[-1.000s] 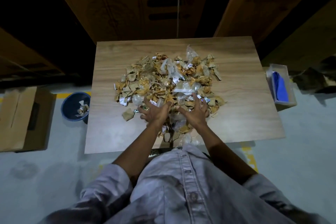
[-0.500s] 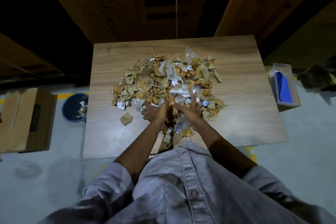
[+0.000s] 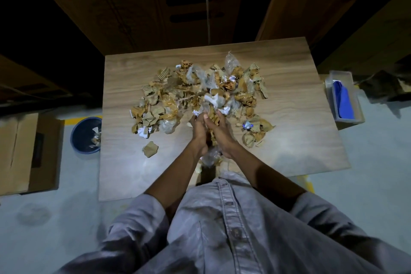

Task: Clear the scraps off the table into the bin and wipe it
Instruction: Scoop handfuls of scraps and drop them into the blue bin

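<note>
A wooden table (image 3: 289,140) fills the middle of the frame, and a loose heap of scraps (image 3: 200,93), torn brown cardboard, crumpled clear plastic and a few white and foil bits, covers its centre and spreads toward the upper part of the top. At the lower edge of that heap the two hands meet, palms turned toward each other. The left hand (image 3: 198,134) and the right hand (image 3: 221,134) are cupped close together, fingers curled inward, and they clasp a bunch of the scraps between them, with cardboard showing above the fingertips and clear plastic hanging out below the wrists. Both bare forearms run down to the rolled sleeves of a pale grey buttoned shirt (image 3: 233,229) at the bottom of the frame. One stray cardboard piece (image 3: 150,149) lies by itself on the table, left of the hands and apart from the heap. The blue bin (image 3: 76,140) stands on the floor at the middle left, just beside the table's left edge, with a few scraps already inside. A flattened cardboard box (image 3: 22,153) lies on the floor further left. At the right edge, a clear tray (image 3: 355,104) holds a blue cloth (image 3: 343,100). Large brown cartons (image 3: 144,6) rise behind the table across the top of the frame.
</note>
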`<state>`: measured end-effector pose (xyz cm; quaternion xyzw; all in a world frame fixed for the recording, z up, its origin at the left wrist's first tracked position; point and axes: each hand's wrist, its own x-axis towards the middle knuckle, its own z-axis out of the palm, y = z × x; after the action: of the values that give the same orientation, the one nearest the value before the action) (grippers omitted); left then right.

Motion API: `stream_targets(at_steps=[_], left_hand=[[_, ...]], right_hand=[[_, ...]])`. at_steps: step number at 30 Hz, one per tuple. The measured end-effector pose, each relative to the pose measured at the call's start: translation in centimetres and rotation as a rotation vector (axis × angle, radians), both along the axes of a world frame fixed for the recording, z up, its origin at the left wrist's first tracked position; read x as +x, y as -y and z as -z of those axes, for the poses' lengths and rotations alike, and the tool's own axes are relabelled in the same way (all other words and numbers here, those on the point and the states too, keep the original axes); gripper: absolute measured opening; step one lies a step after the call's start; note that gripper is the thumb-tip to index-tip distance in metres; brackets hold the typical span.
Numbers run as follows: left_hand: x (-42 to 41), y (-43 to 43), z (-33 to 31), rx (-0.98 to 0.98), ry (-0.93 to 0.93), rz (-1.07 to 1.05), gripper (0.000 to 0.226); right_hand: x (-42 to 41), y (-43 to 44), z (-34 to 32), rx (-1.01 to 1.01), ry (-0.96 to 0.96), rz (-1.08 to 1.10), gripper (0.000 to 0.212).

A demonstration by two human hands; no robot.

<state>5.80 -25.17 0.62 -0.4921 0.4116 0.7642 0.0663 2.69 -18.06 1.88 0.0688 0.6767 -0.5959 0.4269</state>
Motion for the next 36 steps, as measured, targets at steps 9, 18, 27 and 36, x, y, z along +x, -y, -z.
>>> stream_targets(at_steps=[9,18,27,36], left_hand=[[-0.8,1.7,0.0,-0.08,0.086,-0.06,0.094],[1.3,3.0,0.4,-0.274,0.001,-0.062,0.084],[3.2,2.5,0.8,-0.868,0.285,0.369,0.068],[6.6,2.6,1.3,-0.973,0.408,0.166,0.078]], right_hand=[[-0.2,-1.6,0.4,0.117,-0.191,-0.189,0.063],[-1.9,-5.9,1.1,0.148,-0.397,-0.195,0.073],[-3.0,-7.3,1.1,0.246,-0.49,-0.292,0.06],[-4.3,-6.8,-2.7,0.09,-0.415,-0.073,0.034]])
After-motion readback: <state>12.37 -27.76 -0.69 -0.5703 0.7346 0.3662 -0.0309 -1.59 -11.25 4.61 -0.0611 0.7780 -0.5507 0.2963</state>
